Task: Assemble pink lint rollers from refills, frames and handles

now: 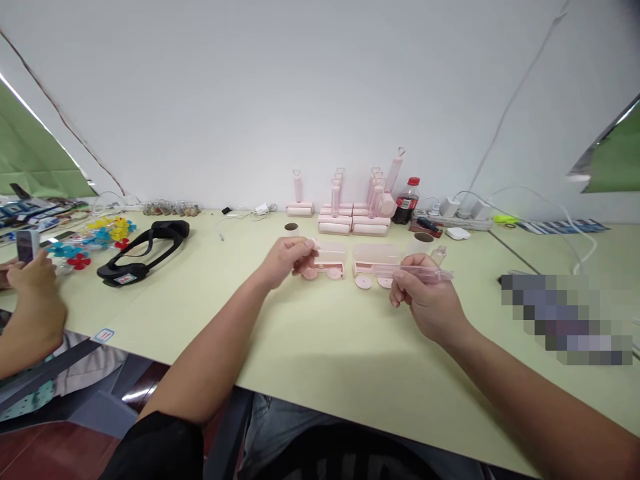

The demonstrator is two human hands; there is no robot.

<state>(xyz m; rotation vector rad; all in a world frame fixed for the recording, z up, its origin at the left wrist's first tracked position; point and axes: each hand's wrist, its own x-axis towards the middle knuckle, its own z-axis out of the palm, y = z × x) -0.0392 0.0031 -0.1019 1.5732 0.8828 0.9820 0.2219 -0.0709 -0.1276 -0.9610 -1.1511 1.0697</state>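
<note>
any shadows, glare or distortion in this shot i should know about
Head view: a soft shadow crosses the near side of the table; head view: a mosaic patch hides what lies at right; head view: the clear tube in the right hand has faint edges; head view: the frame's edges look stretched, probably by a wide lens.

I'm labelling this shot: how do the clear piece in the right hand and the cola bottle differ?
The clear piece is held nearly level in the right hand; the cola bottle stands upright on the table.
The clear piece is slim and pale; the cola bottle is thicker, with dark liquid inside and a red cap.
Both are longer than wide.
</note>
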